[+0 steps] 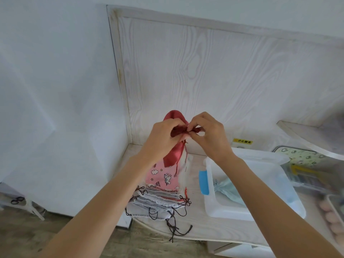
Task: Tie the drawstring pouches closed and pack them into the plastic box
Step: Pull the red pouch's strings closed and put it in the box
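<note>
A red drawstring pouch (171, 153) is held up above the table between both hands. My left hand (163, 138) grips its gathered neck from the left. My right hand (208, 135) pinches the neck and its cord from the right. Dark cord ends hang below the pouch. Under it a stack of flat pouches (158, 198) lies on the table, a pink printed one on top and grey ones beneath, their dark cords trailing forward. To the right stands the clear plastic box (210, 200) with a light blue tied pouch (226, 190) inside.
A blue clip (203, 182) sits on the box's left wall. A second clear container (309, 175) with coloured items stands at the far right, a tray of pinkish round things (333, 218) nearer. A white wood-grain panel (223, 81) backs the table. Floor lies below left.
</note>
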